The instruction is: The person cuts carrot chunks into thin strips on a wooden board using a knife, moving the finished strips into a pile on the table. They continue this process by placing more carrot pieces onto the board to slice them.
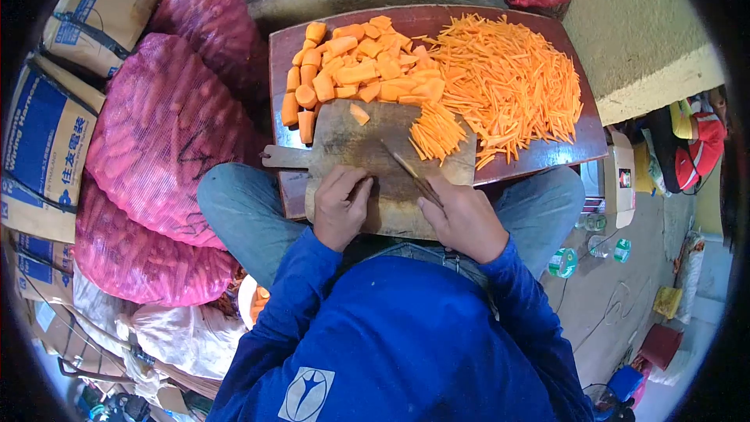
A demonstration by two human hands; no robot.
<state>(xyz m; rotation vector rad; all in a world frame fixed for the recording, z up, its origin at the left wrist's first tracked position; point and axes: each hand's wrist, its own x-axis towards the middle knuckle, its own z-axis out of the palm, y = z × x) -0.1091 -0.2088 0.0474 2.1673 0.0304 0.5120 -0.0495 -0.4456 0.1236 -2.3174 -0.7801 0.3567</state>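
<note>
A wooden cutting board [344,141] with a handle at its left rests across my lap and the near edge of the table. My right hand [467,217] is closed around a knife [403,161], its blade angled up and left over the board. On the board's left part lies my left hand [341,202], its fingers curled together; whatever they may hold is hidden. A small pile of carrot strips [437,133] sits at the board's upper right, and a single carrot piece [359,114] lies near its top edge.
On the dark red table [283,47] are peeled carrot chunks [355,70] and a large heap of carrot strips [508,78]. Pink mesh sacks [156,133] and cardboard boxes [47,148] crowd the left. Plastic bottles [562,262] lie on the floor at right, below a concrete ledge [648,55].
</note>
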